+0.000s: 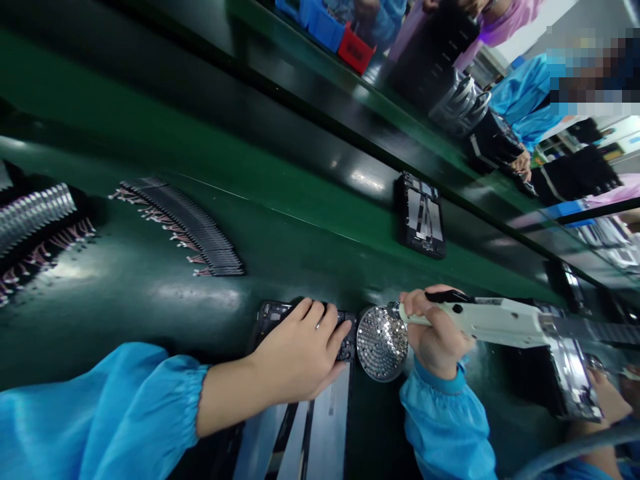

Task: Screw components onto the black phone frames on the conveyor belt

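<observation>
My left hand point(300, 347) lies across the upper end of an opened tablet-like device point(330, 413), its fingers stretched over the dark frame and circuit parts. Pale silver panels and black strips show inside the device below my wrist. Wrapped in my right hand point(437, 327) is a pale green electric screwdriver point(500, 320), held nearly level. Its tip points left, over the rim of a round dish point(383, 375) full of small shiny screws. The dish stands against the device's right side. Whether the tip touches a screw I cannot tell.
A fanned row of dark strips with wired connectors point(195, 220) lies at left, beside a second stack point(40, 220). Another opened device point(423, 217) rests farther back. Co-workers' hands point(607, 397) and a device point(575, 373) are at right. Bins point(356, 50) stand beyond.
</observation>
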### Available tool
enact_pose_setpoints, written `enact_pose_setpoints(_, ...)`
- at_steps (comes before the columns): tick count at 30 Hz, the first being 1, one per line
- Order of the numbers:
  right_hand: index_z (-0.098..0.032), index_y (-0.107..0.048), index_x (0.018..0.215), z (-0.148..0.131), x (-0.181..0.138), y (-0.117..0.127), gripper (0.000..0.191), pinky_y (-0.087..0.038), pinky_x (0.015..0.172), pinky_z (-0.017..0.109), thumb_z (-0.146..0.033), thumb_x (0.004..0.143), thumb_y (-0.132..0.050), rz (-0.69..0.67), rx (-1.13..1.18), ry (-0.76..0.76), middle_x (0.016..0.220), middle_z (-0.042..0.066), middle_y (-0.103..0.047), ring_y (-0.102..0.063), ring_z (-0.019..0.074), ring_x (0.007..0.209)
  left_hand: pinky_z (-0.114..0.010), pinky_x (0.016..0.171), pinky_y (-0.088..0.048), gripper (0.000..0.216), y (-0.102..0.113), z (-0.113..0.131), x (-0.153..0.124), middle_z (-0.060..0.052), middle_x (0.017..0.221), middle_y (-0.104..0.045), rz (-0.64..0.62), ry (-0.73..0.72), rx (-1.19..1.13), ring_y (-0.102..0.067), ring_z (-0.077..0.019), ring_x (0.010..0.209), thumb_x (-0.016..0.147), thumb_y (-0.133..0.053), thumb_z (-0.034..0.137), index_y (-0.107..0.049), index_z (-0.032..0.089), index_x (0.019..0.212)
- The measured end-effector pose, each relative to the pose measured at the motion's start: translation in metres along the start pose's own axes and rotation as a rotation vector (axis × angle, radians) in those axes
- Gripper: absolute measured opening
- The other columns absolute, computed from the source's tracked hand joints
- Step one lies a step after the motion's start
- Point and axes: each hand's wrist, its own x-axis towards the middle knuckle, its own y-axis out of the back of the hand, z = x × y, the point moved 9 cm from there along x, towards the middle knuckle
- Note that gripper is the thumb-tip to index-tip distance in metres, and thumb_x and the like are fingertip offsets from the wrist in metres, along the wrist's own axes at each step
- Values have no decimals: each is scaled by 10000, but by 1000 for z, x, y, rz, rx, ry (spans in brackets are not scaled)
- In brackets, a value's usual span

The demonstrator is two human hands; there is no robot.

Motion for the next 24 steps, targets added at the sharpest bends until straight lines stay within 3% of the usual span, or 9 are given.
enact_pose_setpoints(13, -201, -613, 846, 1, 0, 2, 151, -503, 615, 329, -126, 716, -635, 27, -9, -4, 539, -68, -535, -530, 121, 497, -508, 896, -509, 524, 0, 0, -1, -220, 1130, -681, 11, 0, 9, -638, -356, 1029, 983, -463, 481, -675, 104, 1277)
enact_pose_setpoints(19, -204, -631, 955, 1, 0, 0, 241, -491, 589, 315, -130, 727, -613, -1, 7, 14, 532, -69, -538, -524, 128, 501, -509, 907, -500, 524, -2, 0, 0, -225, 1151, -672, -19, -7, 4, -633, -358, 1049, 987, -456, 484, -661, 108, 1289)
enact_pose_setpoints(24, -187, -654, 975, -25, -3, 0, 253, -498, 615, 350, -109, 739, -606, 11, -29, 111, 537, -52, -549, -528, 139, 502, -507, 895, -499, 532, -1, -1, -1, -224, 1141, -670, -17, -2, -5, -635, -358, 1025, 984, -458, 478, -655, 87, 1287)
